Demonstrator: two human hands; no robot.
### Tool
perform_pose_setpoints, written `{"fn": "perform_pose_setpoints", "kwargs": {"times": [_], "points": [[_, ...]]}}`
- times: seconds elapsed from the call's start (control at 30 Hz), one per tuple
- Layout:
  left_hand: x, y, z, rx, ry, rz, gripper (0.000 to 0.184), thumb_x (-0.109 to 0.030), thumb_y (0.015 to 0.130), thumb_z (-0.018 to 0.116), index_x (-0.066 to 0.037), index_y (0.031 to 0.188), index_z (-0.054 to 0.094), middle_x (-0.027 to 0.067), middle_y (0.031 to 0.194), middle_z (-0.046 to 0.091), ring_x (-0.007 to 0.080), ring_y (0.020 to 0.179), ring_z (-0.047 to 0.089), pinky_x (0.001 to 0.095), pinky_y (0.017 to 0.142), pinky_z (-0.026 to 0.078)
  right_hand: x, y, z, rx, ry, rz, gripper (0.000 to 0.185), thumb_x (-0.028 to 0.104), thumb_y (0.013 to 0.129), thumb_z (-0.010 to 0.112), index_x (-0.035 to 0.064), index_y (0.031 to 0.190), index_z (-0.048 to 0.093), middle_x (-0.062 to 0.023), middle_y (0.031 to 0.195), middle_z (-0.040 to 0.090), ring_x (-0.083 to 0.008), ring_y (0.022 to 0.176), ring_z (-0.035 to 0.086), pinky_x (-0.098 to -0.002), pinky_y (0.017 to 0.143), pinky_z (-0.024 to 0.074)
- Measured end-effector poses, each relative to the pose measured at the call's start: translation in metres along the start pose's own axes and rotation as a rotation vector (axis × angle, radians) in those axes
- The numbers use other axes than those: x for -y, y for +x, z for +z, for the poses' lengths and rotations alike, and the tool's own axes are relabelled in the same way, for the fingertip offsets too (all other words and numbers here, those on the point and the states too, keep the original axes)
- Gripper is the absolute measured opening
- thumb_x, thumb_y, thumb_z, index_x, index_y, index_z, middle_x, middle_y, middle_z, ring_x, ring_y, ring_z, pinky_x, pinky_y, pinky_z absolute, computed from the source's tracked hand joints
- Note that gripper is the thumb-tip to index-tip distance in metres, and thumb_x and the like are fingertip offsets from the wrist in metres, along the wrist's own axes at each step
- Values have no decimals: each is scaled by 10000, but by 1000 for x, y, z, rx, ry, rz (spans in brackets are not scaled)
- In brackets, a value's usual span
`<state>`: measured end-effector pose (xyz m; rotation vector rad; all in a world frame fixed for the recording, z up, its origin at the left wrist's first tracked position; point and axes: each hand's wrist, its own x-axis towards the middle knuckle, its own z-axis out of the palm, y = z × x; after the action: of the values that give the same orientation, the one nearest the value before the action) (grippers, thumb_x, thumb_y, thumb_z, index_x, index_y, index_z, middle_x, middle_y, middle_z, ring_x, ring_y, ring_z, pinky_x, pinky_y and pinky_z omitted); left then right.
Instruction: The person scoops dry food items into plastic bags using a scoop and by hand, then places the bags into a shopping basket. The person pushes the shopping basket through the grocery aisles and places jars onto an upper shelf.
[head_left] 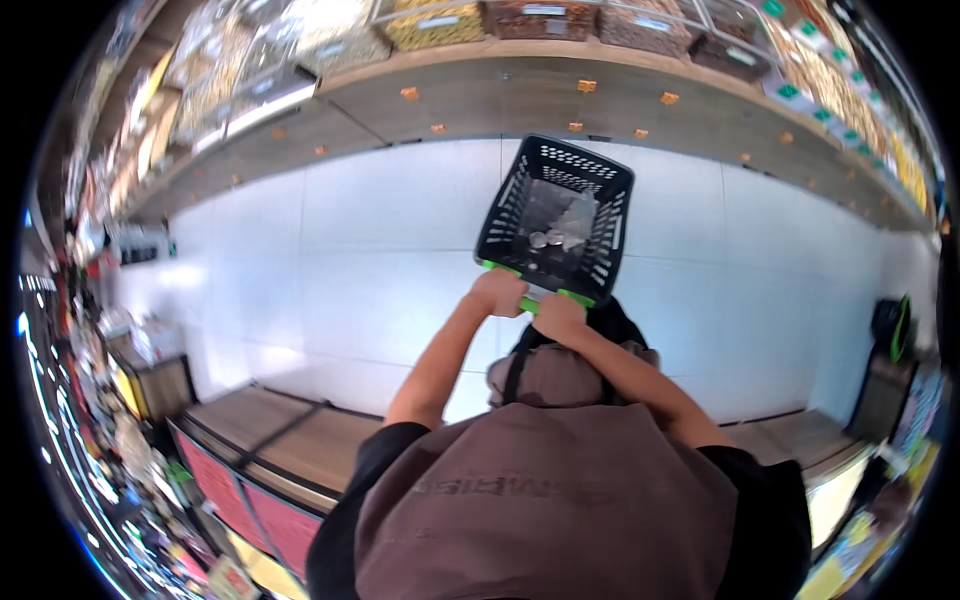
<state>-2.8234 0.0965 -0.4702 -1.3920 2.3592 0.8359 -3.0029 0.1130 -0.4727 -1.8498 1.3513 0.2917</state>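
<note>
A black plastic shopping basket [622, 200] with slotted sides is in front of me, over the pale tiled floor. Its green handle [530, 305] lies at the end nearest my body. My left hand [499, 291] is closed around the left part of this handle. Close beside it, my right hand [560, 318] grips the right part, with the fingers wrapped over it. Inside the basket lie a few small, clear or whitish items [540, 240], too blurred to name.
Clear bins of dry goods [440, 28] line the wooden display counter [470, 95] ahead, curving round both sides. Low wooden units [320, 440] stand behind me on the left and right. At far right is a black object with a green strip [887, 320].
</note>
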Motion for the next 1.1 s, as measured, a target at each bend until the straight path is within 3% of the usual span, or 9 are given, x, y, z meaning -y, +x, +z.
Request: {"fn": "perform_pose_setpoints", "kwargs": {"times": [0.23, 0.33, 0.43, 0.5, 0.63, 0.7, 0.73, 0.87, 1.1], "points": [[-11, 82, -70, 96, 110, 38, 205, -196, 696, 689, -89, 870, 707, 187, 892, 705, 349, 902, 688, 457, 784, 551, -28, 23, -49, -195, 152, 98, 265, 209, 768, 612, 8, 911, 708, -226, 916, 709, -381, 853, 706, -479, 765, 566], [-5, 123, -104, 189, 142, 24, 280, -168, 698, 685, -98, 968, 710, 197, 1075, 675, 335, 1076, 630, 434, 882, 520, -36, 43, -82, -223, 283, 125, 270, 213, 761, 614, 2, 896, 716, -239, 929, 706, -399, 877, 697, -500, 791, 558], [-1, 159, -110, -98, 188, 60, 345, -129, 707, 682, -95, 1050, 698, 207, 1257, 588, 346, 1208, 531, 424, 977, 463, -52, 72, -105, -284, 364, 194, 276, 213, 768, 610, -4, 902, 716, -246, 937, 704, -403, 893, 695, -497, 810, 555], [-13, 181, -118, -417, 105, -183, 357, -145, 739, 686, -80, 1091, 690, 203, 1360, 508, 376, 1260, 460, 438, 1038, 408, -65, 87, -128, -285, 403, 199, 282, 216, 783, 603, -8, 914, 713, -259, 944, 700, -409, 912, 692, -495, 822, 552], [-5, 249, -91, -860, -298, -427, 378, -185, 807, 687, -36, 1153, 650, 200, 1211, 609, 353, 1165, 549, 433, 974, 448, -91, 123, -169, -308, 546, 322, 307, 253, 821, 599, -13, 923, 712, -266, 982, 695, -422, 968, 674, -496, 841, 542], [-4, 282, -91, -512, -1457, -518, 483, -231, 853, 691, 20, 1250, 576, 202, 1020, 677, 307, 970, 648, 403, 846, 502, -106, 138, -190, -362, 590, 402, 354, 317, 842, 614, -11, 925, 716, -261, 981, 697, -424, 966, 674, -497, 843, 537], [-6, 307, -80, -674, -1216, -486, 519, -232, 876, 679, 54, 1281, 524, 173, 844, 700, 256, 766, 674, 375, 711, 522, -118, 145, -201, -365, 604, 425, 364, 341, 839, 627, 2, 936, 718, -256, 995, 698, -408, 980, 677, -483, 846, 541], [-74, 340, -160, -513, -1063, -445, 469, -233, 903, 666, 40, 1262, 533, 107, 857, 683, 208, 778, 667, 349, 681, 518, -163, 176, -236, -430, 674, 482, 502, 480, 867, 602, -4, 925, 723, -274, 1012, 690, -413, 997, 671, -486, 857, 536], [-93, 464, -222, -384, -743, -113, 519, -252, 835, 694, 5, 1257, 535, 205, 835, 700, 387, 824, 694, 446, 747, 536, -253, 243, -279, -644, 738, 614, 572, 521, 838, 646, -45, 888, 706, -273, 976, 696, -426, 998, 664, -498, 845, 527]]}}
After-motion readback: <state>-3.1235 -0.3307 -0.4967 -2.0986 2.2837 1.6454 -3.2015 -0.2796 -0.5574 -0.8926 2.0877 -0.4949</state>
